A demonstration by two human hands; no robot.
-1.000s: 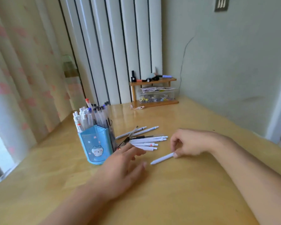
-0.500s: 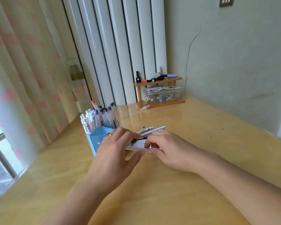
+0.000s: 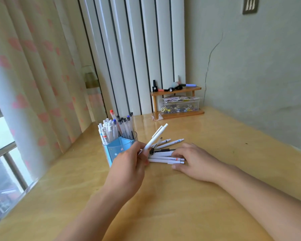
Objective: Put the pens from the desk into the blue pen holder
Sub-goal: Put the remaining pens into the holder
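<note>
The blue pen holder stands on the wooden desk, left of centre, packed with several pens. My left hand is just in front of and beside it, shut on a white pen that tilts up and to the right. A loose pile of white pens lies flat right of the holder. My right hand rests on the pile's right end, fingers spread over the pens; whether it grips one is unclear.
A small wooden shelf with a clear box of clips and some markers stands at the back against the wall. A curtain and a window run along the desk's left edge. The wall bounds the right side.
My left hand has lifted a white pen off the pile and tilted it upward. My right hand has slid right along the pile and now lies flat on it.
</note>
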